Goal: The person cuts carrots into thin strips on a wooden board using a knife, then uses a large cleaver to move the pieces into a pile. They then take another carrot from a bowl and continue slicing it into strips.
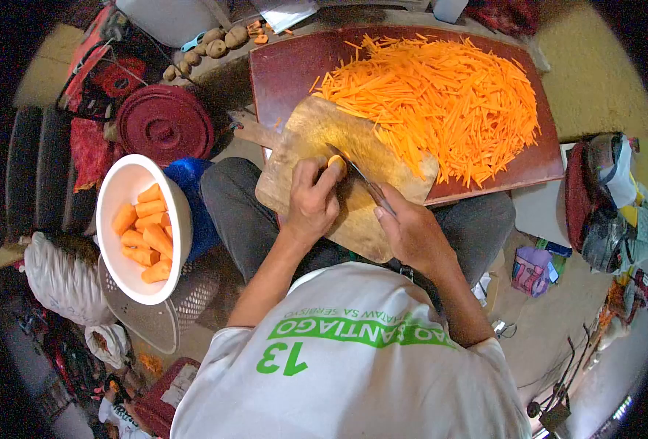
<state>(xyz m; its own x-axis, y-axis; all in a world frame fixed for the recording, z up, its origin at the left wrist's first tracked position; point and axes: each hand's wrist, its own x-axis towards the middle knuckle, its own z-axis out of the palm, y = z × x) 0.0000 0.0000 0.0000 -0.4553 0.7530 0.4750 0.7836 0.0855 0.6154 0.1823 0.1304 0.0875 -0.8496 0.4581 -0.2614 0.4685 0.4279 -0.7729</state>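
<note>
My left hand (312, 194) is closed on a short piece of carrot (336, 164), its fingers pressing it against the wooden cutting board (298, 139). In my right hand (412, 227) is a knife (371, 189), gripped by the handle, with its blade slanting up and left to the carrot piece. The blade's tip end looks dark against the board. A large heap of carrot strips (441, 102) lies beyond the board and spills onto its far right edge. The board rests over my lap and on a dark red tabletop (284, 66).
On the left a white basin (106, 227) holds several peeled carrots (152, 238). Behind it are a dark red round lid (164, 126) and several potatoes (216, 47). A white sack (64, 282) lies lower left. A purple pouch (532, 271) sits on the floor at right.
</note>
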